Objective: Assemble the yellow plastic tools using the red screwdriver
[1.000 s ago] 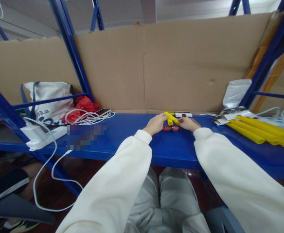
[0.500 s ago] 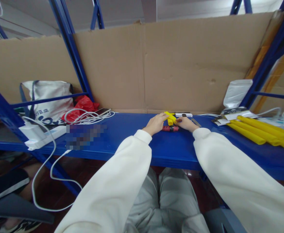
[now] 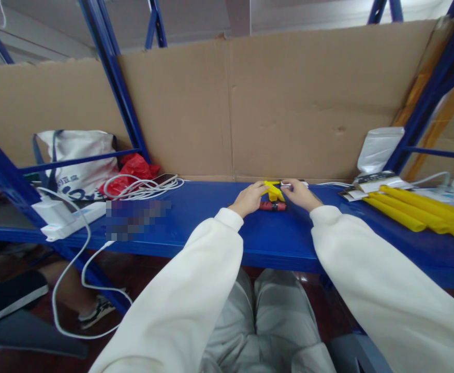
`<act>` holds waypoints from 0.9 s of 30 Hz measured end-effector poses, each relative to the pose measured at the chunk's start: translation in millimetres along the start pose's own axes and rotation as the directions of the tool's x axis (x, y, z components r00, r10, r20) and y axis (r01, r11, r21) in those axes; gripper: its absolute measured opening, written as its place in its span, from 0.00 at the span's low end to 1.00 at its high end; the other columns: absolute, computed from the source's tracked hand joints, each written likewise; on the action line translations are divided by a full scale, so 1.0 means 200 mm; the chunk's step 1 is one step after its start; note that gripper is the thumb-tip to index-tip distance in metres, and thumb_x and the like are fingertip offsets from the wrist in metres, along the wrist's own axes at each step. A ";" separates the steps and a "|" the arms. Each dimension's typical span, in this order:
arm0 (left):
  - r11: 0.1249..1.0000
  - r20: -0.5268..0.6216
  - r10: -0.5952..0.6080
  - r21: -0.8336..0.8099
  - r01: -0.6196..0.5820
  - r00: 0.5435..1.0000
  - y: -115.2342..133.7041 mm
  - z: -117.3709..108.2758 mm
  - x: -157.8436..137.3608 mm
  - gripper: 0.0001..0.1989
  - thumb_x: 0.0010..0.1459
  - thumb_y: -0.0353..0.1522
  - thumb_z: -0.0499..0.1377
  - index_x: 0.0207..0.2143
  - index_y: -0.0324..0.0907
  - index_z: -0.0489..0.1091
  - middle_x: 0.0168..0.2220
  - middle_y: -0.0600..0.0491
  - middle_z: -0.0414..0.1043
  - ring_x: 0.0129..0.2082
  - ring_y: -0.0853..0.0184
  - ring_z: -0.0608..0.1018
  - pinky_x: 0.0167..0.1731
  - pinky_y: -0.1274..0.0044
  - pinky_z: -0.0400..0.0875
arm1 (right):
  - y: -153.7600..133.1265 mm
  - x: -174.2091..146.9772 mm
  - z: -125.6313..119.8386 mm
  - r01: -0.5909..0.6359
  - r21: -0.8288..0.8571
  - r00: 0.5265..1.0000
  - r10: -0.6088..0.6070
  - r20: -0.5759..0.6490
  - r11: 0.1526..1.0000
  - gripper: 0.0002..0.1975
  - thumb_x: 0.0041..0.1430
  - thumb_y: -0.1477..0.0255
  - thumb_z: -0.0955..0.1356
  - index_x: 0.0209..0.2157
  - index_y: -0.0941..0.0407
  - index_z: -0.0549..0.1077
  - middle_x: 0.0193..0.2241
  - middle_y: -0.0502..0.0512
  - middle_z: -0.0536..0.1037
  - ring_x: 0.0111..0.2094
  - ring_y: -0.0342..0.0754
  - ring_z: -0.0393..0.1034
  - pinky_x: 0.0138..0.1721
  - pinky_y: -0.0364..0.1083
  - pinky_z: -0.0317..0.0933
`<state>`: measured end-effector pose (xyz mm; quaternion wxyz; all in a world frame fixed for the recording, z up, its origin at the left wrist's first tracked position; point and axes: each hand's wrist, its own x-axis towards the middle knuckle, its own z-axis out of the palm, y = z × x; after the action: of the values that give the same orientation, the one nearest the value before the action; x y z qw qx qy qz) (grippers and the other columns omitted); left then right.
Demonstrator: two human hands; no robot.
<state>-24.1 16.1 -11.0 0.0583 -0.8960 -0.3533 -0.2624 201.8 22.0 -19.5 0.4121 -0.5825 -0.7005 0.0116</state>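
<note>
A bright yellow piece [image 3: 275, 192] with several short arms, its kind too small to tell, is between my hands above the blue shelf top. My left hand [image 3: 249, 199] is closed on its left side, fingertips against the yellow. My right hand [image 3: 297, 194] is at its right end, fingers curled together; what they pinch is hidden. Just below the yellow piece, a red and black rod-like tool [image 3: 272, 206] lies crosswise on the shelf. A small white and black card or box [image 3: 304, 184] is partly covered by my right hand.
Several yellow tubes [image 3: 421, 212] lie at the right beside packaging [image 3: 384, 180]. At the left are a power strip [image 3: 81, 217], coiled white cable [image 3: 145, 189], red plastic bag [image 3: 135, 168] and cloth bag [image 3: 81, 160]. Cardboard [image 3: 289, 103] stands behind. Another person's leg [image 3: 67, 285] shows lower left.
My right hand has moved slightly up and away from the yellow piece's middle. The yellow piece has turned and shows more of its arms. My left hand has barely moved.
</note>
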 end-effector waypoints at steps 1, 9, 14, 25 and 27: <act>1.000 -0.003 -0.007 -0.008 0.007 1.000 -0.01 0.01 0.00 0.27 0.63 0.19 0.52 0.59 0.44 0.75 0.64 0.46 0.72 0.62 0.60 0.78 0.65 0.67 0.70 | -0.01 -0.01 -0.01 0.066 0.028 0.998 -0.065 -0.024 0.997 0.15 0.62 0.74 0.70 0.50 0.60 0.81 0.49 0.65 0.84 0.46 0.54 0.81 0.54 0.52 0.72; 0.989 -0.037 -0.038 -0.147 0.032 0.999 -0.02 0.02 0.01 0.28 0.57 0.17 0.55 0.60 0.39 0.68 0.61 0.41 0.74 0.63 0.57 0.76 0.66 0.62 0.68 | -0.15 -0.07 -0.03 0.233 0.134 0.967 -0.244 0.074 0.963 0.16 0.66 0.66 0.69 0.48 0.58 0.83 0.42 0.60 0.87 0.40 0.53 0.81 0.48 0.50 0.74; 0.986 -0.032 -0.024 -0.166 0.018 0.999 0.01 0.00 0.01 0.33 0.58 0.18 0.54 0.66 0.38 0.64 0.67 0.40 0.70 0.67 0.58 0.72 0.69 0.63 0.64 | -0.17 -0.07 -0.04 0.120 0.097 0.993 -0.119 -0.013 0.988 0.15 0.68 0.65 0.68 0.45 0.56 0.85 0.46 0.60 0.86 0.48 0.56 0.81 0.55 0.51 0.71; 0.997 0.066 -0.003 -0.075 0.007 0.998 0.08 -0.08 -0.02 0.33 0.65 0.28 0.60 0.72 0.47 0.63 0.66 0.47 0.74 0.62 0.57 0.78 0.61 0.68 0.73 | 0.03 0.03 -0.07 -0.018 0.434 0.916 0.190 -0.355 0.901 0.19 0.68 0.57 0.67 0.47 0.58 0.77 0.43 0.65 0.85 0.43 0.56 0.82 0.49 0.55 0.75; 0.996 0.096 0.048 -0.078 -0.040 0.994 0.09 -0.08 -0.02 0.32 0.64 0.30 0.63 0.70 0.48 0.67 0.61 0.48 0.79 0.58 0.57 0.81 0.58 0.68 0.74 | 0.05 0.03 -0.07 -0.043 0.453 0.903 0.228 -0.363 0.891 0.20 0.68 0.56 0.67 0.47 0.59 0.76 0.43 0.66 0.85 0.42 0.56 0.83 0.49 0.55 0.75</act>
<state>-22.0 -4.1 1.7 0.0127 -0.9169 -0.3258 -0.2301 217.1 24.2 -11.6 0.6661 -0.5137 -0.5355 0.0753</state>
